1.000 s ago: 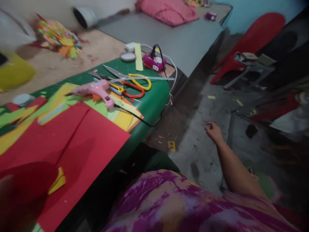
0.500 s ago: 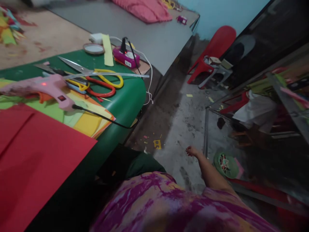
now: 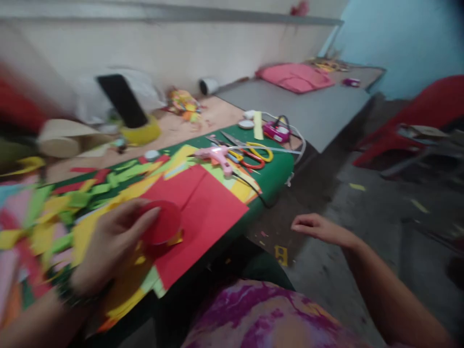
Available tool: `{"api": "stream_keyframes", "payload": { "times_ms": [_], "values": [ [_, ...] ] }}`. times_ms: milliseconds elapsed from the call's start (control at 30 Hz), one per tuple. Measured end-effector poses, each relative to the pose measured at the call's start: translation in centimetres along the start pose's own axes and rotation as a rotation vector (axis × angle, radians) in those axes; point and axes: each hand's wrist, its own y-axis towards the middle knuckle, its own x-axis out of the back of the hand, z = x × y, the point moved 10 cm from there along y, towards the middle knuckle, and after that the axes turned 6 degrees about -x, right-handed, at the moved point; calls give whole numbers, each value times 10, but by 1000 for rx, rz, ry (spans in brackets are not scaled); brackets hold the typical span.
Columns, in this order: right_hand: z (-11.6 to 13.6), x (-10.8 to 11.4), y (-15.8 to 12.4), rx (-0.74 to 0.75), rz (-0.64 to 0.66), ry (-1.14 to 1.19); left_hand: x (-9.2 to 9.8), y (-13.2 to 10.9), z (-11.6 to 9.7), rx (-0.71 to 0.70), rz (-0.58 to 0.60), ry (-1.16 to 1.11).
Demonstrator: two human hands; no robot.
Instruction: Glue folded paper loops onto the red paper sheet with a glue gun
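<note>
At the red sheet's [image 3: 212, 208] left edge, the left hand [image 3: 108, 246] pinches a red disc [image 3: 165, 224]; right of the sheet, the right hand [image 3: 313, 226] hangs loosely curled, empty.

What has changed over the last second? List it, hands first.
The right hand, earlier stretched down toward the floor, has come up beside the green table, empty. The left hand has come into view, pinching a red paper disc over the red sheet. The glue gun and scissors lie on the table as before.
</note>
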Motion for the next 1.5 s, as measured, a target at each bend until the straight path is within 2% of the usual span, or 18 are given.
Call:
{"api": "stream_keyframes", "payload": {
  "times_ms": [33, 100, 200, 267, 367, 467, 500, 533, 567, 633, 733, 833, 967, 1100, 1200, 1300, 1367, 1500],
  "values": [
    [59, 4, -15, 224, -26, -3, -4, 6, -10, 18, 8, -22],
    [158, 4, -46, 529, -100, -17, -14, 14, -26, 28, 55, -88],
    [271, -27, -69, 849, -126, -42, -20, 16, -36, 22, 101, -192],
    [321, -61, -58, 937, -36, -59, -18, 15, -43, -21, 134, -176],
    [361, -107, -28, 955, 79, -193, -2, 9, -58, -111, 120, 96],
    [369, -131, -5, 921, 99, -299, 14, -8, -81, -209, -1, 655],
    [367, -136, 0, 905, 93, -325, 8, -16, -86, -250, 15, 830],
    [364, -141, 4, 890, 82, -357, -6, -24, -86, -299, 94, 943],
    [361, -145, 8, 878, 64, -401, -23, -33, -84, -372, 191, 978],
    [356, -151, 10, 878, 1, -524, -43, -44, -73, -424, 269, 969],
    [359, -151, 3, 926, -95, -707, -57, -50, -56, -478, 276, 953],
    [375, -131, -8, 966, -198, -751, -55, -48, -52, -506, 244, 930],
    [388, -75, -26, 951, -370, -665, -50, -48, -54, -497, 266, 865],
    [364, -15, -24, 760, -486, -594, -46, -50, -54, -477, 248, 849],
    [335, 14, -1, 553, -570, -669, -48, -52, -52, -499, 254, 852],
    [309, 28, 34, 303, -650, -785, -50, -53, -53, -508, 263, 846],
    [300, 29, 55, 206, -643, -821, -51, -53, -53, -503, 272, 837],
    [293, 17, 80, 216, -481, -812, -52, -52, -50, -479, 287, 854]
  ]
}}
